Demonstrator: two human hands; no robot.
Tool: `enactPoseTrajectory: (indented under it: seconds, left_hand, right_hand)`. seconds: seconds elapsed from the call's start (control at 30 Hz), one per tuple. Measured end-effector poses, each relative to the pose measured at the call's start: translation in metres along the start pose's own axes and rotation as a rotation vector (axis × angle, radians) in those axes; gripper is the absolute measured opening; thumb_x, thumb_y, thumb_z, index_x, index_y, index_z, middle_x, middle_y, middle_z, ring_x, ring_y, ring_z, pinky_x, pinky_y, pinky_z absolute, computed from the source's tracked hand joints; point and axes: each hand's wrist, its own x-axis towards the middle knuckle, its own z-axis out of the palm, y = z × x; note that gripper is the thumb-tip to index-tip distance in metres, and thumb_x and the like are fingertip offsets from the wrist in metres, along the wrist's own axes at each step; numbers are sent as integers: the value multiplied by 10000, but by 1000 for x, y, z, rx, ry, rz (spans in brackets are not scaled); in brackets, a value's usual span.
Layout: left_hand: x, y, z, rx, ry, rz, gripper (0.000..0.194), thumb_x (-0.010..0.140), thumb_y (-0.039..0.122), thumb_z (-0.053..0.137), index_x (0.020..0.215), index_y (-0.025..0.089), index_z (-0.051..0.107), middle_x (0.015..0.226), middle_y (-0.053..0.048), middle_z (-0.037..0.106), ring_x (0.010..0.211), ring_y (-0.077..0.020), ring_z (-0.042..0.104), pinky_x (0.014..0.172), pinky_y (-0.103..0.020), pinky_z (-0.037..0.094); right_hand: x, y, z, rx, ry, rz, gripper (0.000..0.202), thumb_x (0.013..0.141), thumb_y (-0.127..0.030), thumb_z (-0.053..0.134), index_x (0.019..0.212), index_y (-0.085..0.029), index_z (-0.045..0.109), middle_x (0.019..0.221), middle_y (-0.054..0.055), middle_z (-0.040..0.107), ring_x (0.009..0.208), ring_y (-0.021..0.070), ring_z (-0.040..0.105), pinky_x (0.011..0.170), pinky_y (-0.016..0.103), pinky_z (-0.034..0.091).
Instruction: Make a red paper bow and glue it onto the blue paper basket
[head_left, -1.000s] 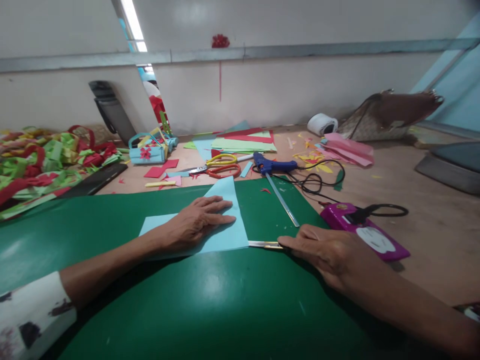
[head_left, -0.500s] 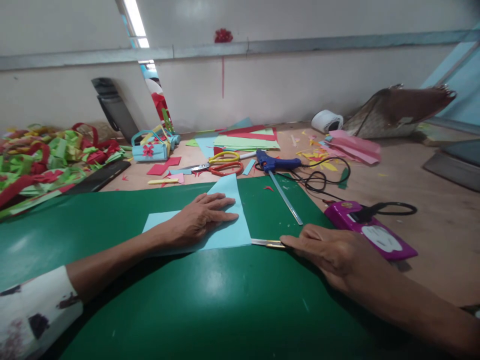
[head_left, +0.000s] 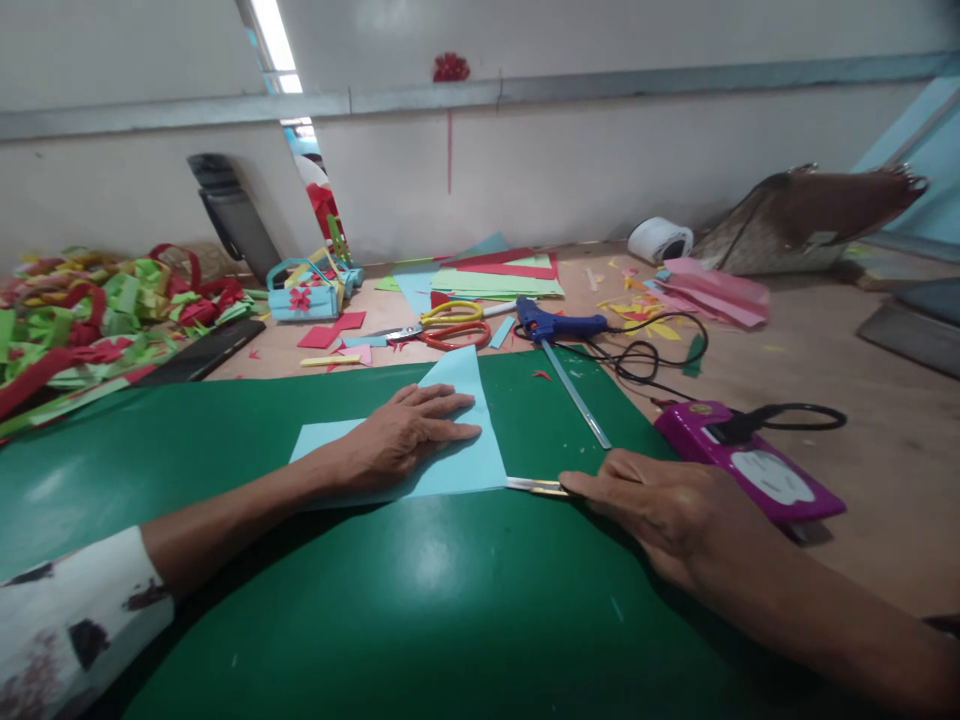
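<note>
A folded sheet of light blue paper (head_left: 457, 465) lies on the green mat (head_left: 360, 620), one corner pointing away from me. My left hand (head_left: 409, 435) rests flat on this paper with its fingers stretched out. To the right, my right hand (head_left: 652, 500) is closed around a utility knife (head_left: 544, 487), the handle mostly hidden in the fist. The knife's blade end reaches the paper's lower right corner; whether it lies under the fold cannot be made out.
Beyond the mat lie scissors (head_left: 409, 332), a blue glue gun (head_left: 562, 325) with its stick, and a small blue paper bag (head_left: 304, 302). A purple power strip (head_left: 750, 460) sits right of my right hand. Colourful paper strips (head_left: 112, 310) are heaped at left.
The whole view has shifted slightly, with everything a little further right. Both hands, the paper and the knife keep nearly the same places relative to each other.
</note>
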Motion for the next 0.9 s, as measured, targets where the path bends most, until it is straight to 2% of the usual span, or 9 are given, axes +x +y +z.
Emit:
enactPoseTrajectory:
  seconds: [0.27,0.63,0.9]
  left_hand:
    - [0,0,1,23,15,12,381,1007,355,282,1312,343,510,1496,-4,361,1383,-248,261,1087,-510,236]
    - [1,0,1,23,46,39,377,1003,344,300,1304,320,525,1479,-18,390,1371,-236,282,1086,-454,242]
    - [0,-4,2,14,50,57,389,1002,328,289,1320,319,512,1483,-29,384,1370,-244,280,1087,-462,237]
  right_hand:
    - [0,-2,4,-22,14,-17,320,884,-105,429,1081,-253,632,662,-12,495,492,123,449,478,255,234]
    - [2,-13,6,-68,55,-18,315,886,-122,431,1078,-273,632,647,-12,497,482,129,448,474,274,187]
    - [7,-21,4,-43,44,7,264,894,-153,435,1038,-255,631,649,-7,520,506,140,492,477,268,227]
